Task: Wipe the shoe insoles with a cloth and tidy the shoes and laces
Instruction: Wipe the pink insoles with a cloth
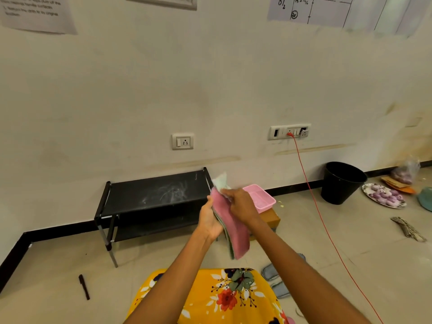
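Observation:
A pink insole (232,230) is held upright in front of me, its grey-green underside toward my left palm. My left hand (209,218) grips its edge from the left. My right hand (240,202) pinches a pale green cloth (221,181) against the insole's upper end. Two grey shoes (274,280) lie on the floor to the right of my knee, partly hidden by my right arm. No laces can be made out.
A low black shoe rack (152,195) stands against the wall. A pink basket (261,197) rests on a cardboard box (271,218). A black bin (342,182), a red cable (327,230), a plate (383,195) and a dark pen (84,287) are on the floor.

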The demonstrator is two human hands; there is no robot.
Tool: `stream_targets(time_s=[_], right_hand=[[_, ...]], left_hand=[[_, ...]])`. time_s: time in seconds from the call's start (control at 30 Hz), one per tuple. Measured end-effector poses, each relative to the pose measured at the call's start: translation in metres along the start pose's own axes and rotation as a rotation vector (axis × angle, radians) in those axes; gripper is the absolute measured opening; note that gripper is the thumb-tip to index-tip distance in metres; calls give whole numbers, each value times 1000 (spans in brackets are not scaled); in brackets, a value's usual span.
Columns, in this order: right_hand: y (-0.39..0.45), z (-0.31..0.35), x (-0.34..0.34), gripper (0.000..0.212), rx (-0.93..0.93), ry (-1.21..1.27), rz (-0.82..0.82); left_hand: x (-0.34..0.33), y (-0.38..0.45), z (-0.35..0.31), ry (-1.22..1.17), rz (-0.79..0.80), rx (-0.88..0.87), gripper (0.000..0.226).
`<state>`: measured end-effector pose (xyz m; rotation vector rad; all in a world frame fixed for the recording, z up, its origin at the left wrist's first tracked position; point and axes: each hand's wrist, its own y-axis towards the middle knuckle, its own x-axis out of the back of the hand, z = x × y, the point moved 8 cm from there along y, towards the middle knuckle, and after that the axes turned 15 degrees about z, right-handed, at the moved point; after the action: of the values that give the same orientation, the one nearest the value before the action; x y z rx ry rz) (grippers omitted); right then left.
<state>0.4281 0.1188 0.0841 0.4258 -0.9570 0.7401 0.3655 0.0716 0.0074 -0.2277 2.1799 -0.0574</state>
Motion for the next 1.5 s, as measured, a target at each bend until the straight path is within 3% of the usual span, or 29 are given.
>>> stream_targets(time_s=[0.07, 0.2, 0.3, 0.4, 0.57, 0.77, 0.93, 1.07, 1.13, 1.27, 1.33, 1.4, 1.5], right_hand=[[0, 5, 1, 29, -36, 64, -35], [-25, 43, -27, 27, 135, 79, 79], [-12, 27, -3, 21, 54, 155, 28], [1, 13, 22, 32, -38, 172, -95], [-9, 36, -3, 16, 34, 120, -17], [-11, 4, 34, 20, -132, 193, -291], [-24, 30, -2, 18, 88, 48, -78], [-15, 5, 24, 19, -50, -13, -195], [-21, 20, 15, 20, -17, -14, -184], [-36, 32, -14, 22, 135, -35, 35], [-27, 7, -3, 22, 43, 11, -8], [-26, -7, 9, 22, -60, 31, -156], [-33, 17, -8, 20, 72, 32, -108]], left_hand=[[-4, -2, -3, 3, -13, -7, 51], [14, 3, -12, -49, -60, -60, 53], [0, -4, -7, -22, -1, -23, 47], [-16, -3, -6, -47, 57, -25, 45], [-8, 0, -15, -21, 23, -15, 56], [-26, -6, -5, 40, 81, 41, 51], [-7, -7, -8, 11, 17, 24, 53], [-21, -9, 2, -10, 83, 46, 52], [-19, -7, -2, -25, 49, 32, 55], [1, -8, -8, -4, -25, 51, 61], [-5, -11, -7, -10, -2, 41, 57], [-16, -12, -7, -35, 26, 22, 53], [-14, -13, -12, -44, -19, -7, 58]])
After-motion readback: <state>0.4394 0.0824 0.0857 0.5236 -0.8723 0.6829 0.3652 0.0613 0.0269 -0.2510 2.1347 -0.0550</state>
